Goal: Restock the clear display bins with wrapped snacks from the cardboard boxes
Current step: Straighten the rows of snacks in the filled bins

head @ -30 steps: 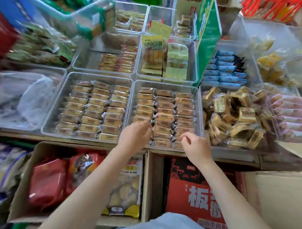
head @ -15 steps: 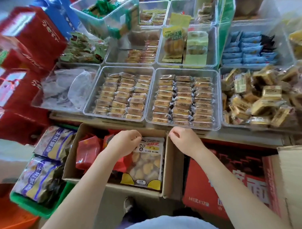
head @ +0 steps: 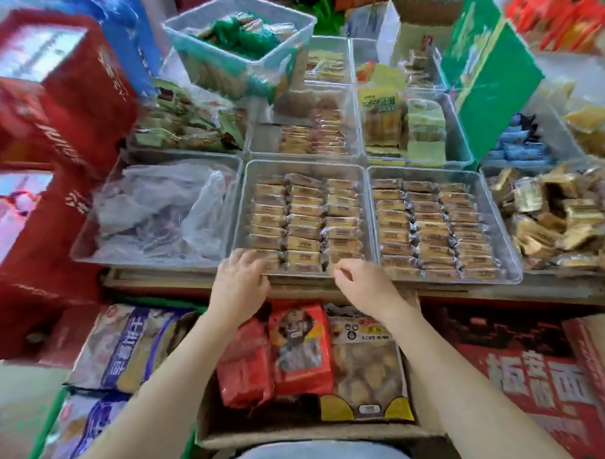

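A: In the head view, what are the hands doing?

B: Both are reaching to the near rim of the clear bin sitting at the middle of the frame. The left hand is lying over the bin's lower left corner, fingers curling over the rim onto the nearest wrapped snacks. Whether it is actually gripping a packet, I cannot tell.

A: And the right?

B: The right hand is hovering at the lower right corner of the same bin, fingers loosely curled, thumb and forefinger close together near the rim. I cannot tell whether it is pinching anything.

A: Where are the snacks lying?

B: They are sitting in three tidy columns inside that bin. A second clear bin just to the right is holding similar rows.

A: And the boxes?

B: A cardboard box is standing at the lower middle, beneath the forearms, holding red packets and a clear bag of pale biscuits. A bin with crumpled plastic bags is sitting at middle left, and a heap of gold-wrapped pieces is showing at right.
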A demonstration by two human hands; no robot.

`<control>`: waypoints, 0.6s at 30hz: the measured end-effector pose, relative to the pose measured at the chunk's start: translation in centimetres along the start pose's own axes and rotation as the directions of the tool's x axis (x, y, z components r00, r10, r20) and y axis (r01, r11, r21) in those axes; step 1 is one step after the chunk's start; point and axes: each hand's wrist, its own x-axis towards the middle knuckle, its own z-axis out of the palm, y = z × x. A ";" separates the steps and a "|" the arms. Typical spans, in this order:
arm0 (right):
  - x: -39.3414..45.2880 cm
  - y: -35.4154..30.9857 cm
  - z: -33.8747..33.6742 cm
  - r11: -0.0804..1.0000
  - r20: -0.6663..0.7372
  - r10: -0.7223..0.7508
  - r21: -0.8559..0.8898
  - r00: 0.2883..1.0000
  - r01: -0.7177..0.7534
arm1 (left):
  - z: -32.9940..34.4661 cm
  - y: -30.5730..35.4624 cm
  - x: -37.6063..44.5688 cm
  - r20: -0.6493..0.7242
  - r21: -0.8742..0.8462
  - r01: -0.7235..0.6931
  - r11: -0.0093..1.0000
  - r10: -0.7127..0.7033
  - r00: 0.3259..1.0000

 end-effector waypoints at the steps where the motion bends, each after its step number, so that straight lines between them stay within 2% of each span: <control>1: 0.7 -1.2 1.0 1.000 0.001 0.013 -0.013 1.000 -0.013 | -0.2 -1.3 0.3 0.026 0.023 -0.017 1.000 0.016 1.000; 4: 2.5 -4.4 3.5 0.999 -0.017 0.029 -0.018 0.999 -0.030 | 0.0 -4.6 0.7 0.224 0.108 -0.044 0.993 0.019 0.974; 6: 3.8 -6.1 4.8 0.996 -0.057 0.054 -0.070 0.997 -0.058 | 0.2 -5.9 0.7 0.300 0.119 -0.081 0.990 0.042 0.953; 9: 6.3 -7.7 6.2 0.983 -0.029 0.121 -0.136 0.992 -0.124 | 0.8 -6.7 0.9 0.278 0.052 -0.082 0.995 0.065 0.958; 15: 10.4 -9.7 7.1 0.902 0.071 0.328 -0.321 0.942 -0.290 | 1.9 -7.1 1.0 0.224 0.046 -0.096 0.994 0.083 0.971; 18: 11.6 -10.2 7.6 0.866 0.109 0.371 -0.400 0.922 -0.301 | 2.6 -7.5 0.7 0.185 0.023 -0.105 0.994 0.099 0.978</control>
